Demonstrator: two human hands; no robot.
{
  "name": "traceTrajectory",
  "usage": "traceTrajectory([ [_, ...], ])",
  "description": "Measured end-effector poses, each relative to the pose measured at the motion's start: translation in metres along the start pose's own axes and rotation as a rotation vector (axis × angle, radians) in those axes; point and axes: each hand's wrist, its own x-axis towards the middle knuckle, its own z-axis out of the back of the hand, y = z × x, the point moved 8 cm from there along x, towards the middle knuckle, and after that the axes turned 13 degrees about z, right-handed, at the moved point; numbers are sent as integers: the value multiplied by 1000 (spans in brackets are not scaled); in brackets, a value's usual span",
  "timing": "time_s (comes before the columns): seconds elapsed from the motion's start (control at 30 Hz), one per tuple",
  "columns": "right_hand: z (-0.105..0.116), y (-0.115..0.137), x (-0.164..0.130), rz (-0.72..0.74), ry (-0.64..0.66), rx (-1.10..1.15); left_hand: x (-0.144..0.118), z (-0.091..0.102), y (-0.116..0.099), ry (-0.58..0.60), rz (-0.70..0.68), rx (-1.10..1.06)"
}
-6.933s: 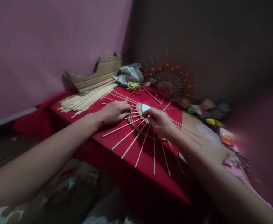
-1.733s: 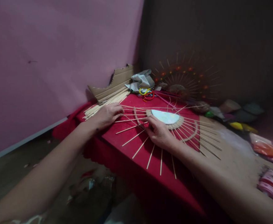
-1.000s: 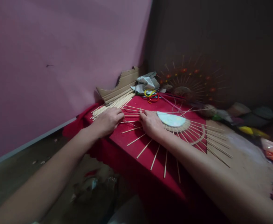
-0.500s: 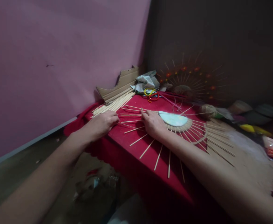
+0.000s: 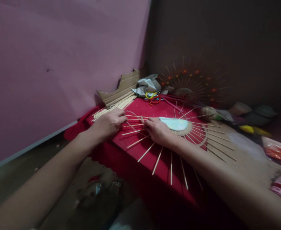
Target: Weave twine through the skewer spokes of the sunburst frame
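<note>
A half-round frame of thin wooden sticks (image 5: 171, 169) fans out over the red cloth, with a pale blue half-disc (image 5: 176, 123) and a woven twine band at its centre. My left hand (image 5: 110, 123), fingers closed, pinches a strand of twine (image 5: 132, 112) at the left stick ends. The strand loops toward a small knot-like bunch by my right hand (image 5: 157, 131). That hand is closed on the sticks left of the half-disc; its fingertips are partly hidden. Behind my left hand lies a bundle of loose sticks (image 5: 117, 107).
Torn cardboard (image 5: 121, 86), crumpled paper (image 5: 148, 84) and scissors with yellow and red handles (image 5: 154, 97) lie at the back. A twine ball (image 5: 208, 113) sits right of the frame. A second, decorated stick fan (image 5: 185, 86) leans on the dark wall. Packets lie far right.
The frame has turned slightly, its lower sticks shifting left. My left hand has moved a little right, and the twine now bows in a loose loop between my hands. The view has shifted slightly.
</note>
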Motion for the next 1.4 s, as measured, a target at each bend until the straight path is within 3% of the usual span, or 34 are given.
traceTrajectory([
  [0.2,3,0,-14,-19,-53,204,45,-19,-16,143,-58,66],
  [0.33,5,0,-20,-28,-43,273,62,-28,-23,149,-97,-16],
  [0.47,9,5,-23,-27,-37,300,61,-41,-12,116,-66,-90],
  [0.6,14,15,-24,62,-62,277,54,-50,2,88,-47,-163],
  [0.87,11,17,-28,92,-103,262,42,-40,11,-127,26,-365],
  [1.07,10,19,-28,109,-132,231,43,-53,20,-77,96,-303],
  [1.23,11,20,-27,121,-99,181,46,-52,28,-148,154,-285],
  [1.4,11,19,-28,137,-106,205,47,-55,35,-130,216,-283],
])
